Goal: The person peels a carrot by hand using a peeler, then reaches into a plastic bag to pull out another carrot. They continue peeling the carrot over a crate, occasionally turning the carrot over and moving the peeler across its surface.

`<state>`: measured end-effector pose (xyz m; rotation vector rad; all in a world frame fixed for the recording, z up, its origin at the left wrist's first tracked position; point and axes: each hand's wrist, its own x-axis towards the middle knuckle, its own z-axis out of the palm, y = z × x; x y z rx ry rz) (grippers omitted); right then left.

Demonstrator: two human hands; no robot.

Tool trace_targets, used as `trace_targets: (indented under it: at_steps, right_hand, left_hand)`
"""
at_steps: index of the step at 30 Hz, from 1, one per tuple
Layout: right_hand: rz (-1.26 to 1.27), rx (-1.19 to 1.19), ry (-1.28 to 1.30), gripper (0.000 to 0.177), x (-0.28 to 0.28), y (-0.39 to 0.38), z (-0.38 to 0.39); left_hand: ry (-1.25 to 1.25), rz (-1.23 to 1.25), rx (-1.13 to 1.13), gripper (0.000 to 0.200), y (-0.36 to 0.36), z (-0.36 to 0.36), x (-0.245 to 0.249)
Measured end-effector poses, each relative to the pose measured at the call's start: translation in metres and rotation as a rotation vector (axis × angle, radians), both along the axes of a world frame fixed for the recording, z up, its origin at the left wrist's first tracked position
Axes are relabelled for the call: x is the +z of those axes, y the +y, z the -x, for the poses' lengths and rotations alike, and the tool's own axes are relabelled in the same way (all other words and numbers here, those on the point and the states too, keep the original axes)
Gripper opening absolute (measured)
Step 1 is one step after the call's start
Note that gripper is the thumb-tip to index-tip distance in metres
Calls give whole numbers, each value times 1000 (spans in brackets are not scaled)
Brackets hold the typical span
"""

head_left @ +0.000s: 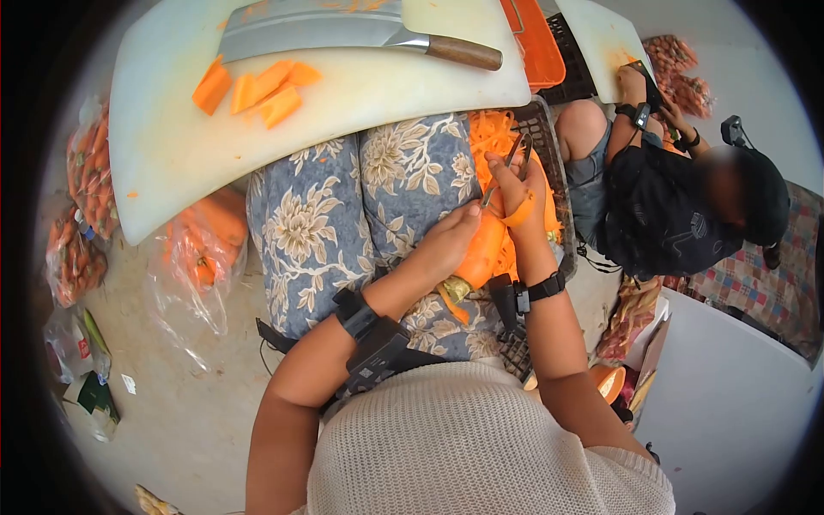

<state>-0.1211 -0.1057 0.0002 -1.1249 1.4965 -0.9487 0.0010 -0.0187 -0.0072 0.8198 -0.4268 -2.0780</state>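
Grip of the left hand (446, 246) wraps a carrot (481, 251) over the lap, beside the right hand (525, 203), whose grip pinches a peeler (513, 163) against it. Beneath them a black crate (550, 151) holds orange peelings (493, 136); plastic bags (202, 256) on the floor hold more carrots.

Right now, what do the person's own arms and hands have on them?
No gloves or forearm sleeves: left hand and right hand are bare. A black left wrist strap and right wrist strap each carry a black boxy device. The top is cream knit.
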Motion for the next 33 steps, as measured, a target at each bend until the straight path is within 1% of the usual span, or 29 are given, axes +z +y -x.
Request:
trace_targets:
  at_steps: [1,4,5,7,8,10,12,14,16,17,19,23,25,27,29,31,33]
  right_hand:
    - [-17,5,-44,24,0,-2,1]
    - [-25,-41,-41,26,-7,-8,6]
    - [-19,-42,-44,26,-11,-11,11]
    - [-124,20,-69,27,-12,-17,16]
    - [-116,21,-74,27,-12,-18,14]
    - [-94,-35,-144,18,-13,-14,9]
    - [-125,-9,-102,19,-15,-16,14]
    - [-156,15,-61,19,-14,-18,16]
    - [-220,3,-206,24,-12,-21,16]
    - [-209,1,-214,24,-14,-24,20]
    - [-290,15,-177,27,-16,-30,24]
    - [-300,-34,-153,27,-17,-27,21]
    - [-273,14,-83,26,-23,-29,24]
    - [-284,15,-94,25,-24,-30,26]
    - [-288,20,-106,24,-25,-31,28]
    - [-438,-2,-170,22,-31,-34,32]
    - [-465,20,-187,21,-36,-36,38]
  left_hand:
    - [-3,4,-6,45,0,0,1]
    - [22,-10,19,45,1,4,0]
    - [-13,24,38,45,2,7,-4]
    - [-54,67,58,45,3,7,-6]
    - [-45,40,39,44,2,5,-4]
    - [-38,17,18,44,1,4,-1]
    - [25,7,13,43,0,2,3]
    - [10,4,-2,44,-1,2,3]
    - [-7,2,-17,44,1,4,-2]
    - [-54,7,-21,44,3,5,-6]
    - [-106,23,-25,44,3,4,-6]
    - [-66,-2,-38,46,2,0,4]
    - [-41,10,-48,47,2,-1,4]
    - [-4,-2,-40,47,1,2,2]
    - [-54,-9,-57,47,3,4,-8]
    - [-106,-9,-68,47,2,3,-9]
    - [-112,18,-51,47,3,3,-4]
